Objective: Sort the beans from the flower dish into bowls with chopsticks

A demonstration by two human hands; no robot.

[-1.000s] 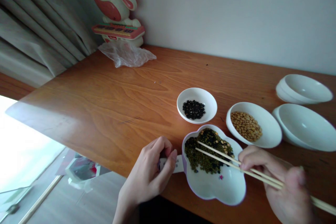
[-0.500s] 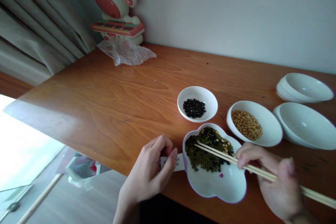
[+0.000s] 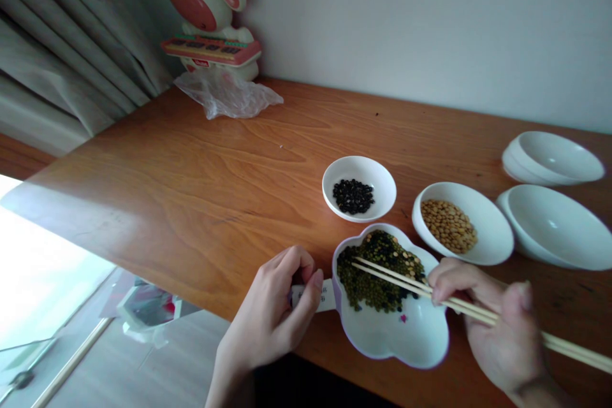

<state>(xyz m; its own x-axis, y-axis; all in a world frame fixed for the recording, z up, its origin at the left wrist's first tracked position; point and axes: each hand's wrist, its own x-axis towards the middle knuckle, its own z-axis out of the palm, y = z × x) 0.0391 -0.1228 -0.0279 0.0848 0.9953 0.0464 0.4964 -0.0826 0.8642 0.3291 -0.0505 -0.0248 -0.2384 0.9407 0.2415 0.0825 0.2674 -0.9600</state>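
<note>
My left hand (image 3: 270,309) pinches a white printed tab (image 3: 313,296) on the side of a cloud-shaped white dish (image 3: 415,341). A mix of green, black and yellow beans (image 3: 375,274) fills the dish's far half. My right hand (image 3: 497,325) holds a pair of wooden chopsticks (image 3: 392,277), their closed tips over the beans. Whether the tips touch the beans I cannot tell. Beyond the dish, a small round white bowl (image 3: 377,172) holds black beans (image 3: 352,196). A wider white bowl (image 3: 492,236) of yellow soybeans (image 3: 448,225) sits close to my right hand.
Two more white bowls, one a nested stack (image 3: 552,156) and one single (image 3: 554,226), stand at the right of the wooden table (image 3: 167,204). A toy figure (image 3: 201,6) and a plastic bag (image 3: 227,95) sit at the back. A curtain (image 3: 62,44) hangs at the left.
My right hand has shifted slightly left and the chopstick tips have drawn together over the beans. My left hand stays on the tab, and the dish has not visibly moved.
</note>
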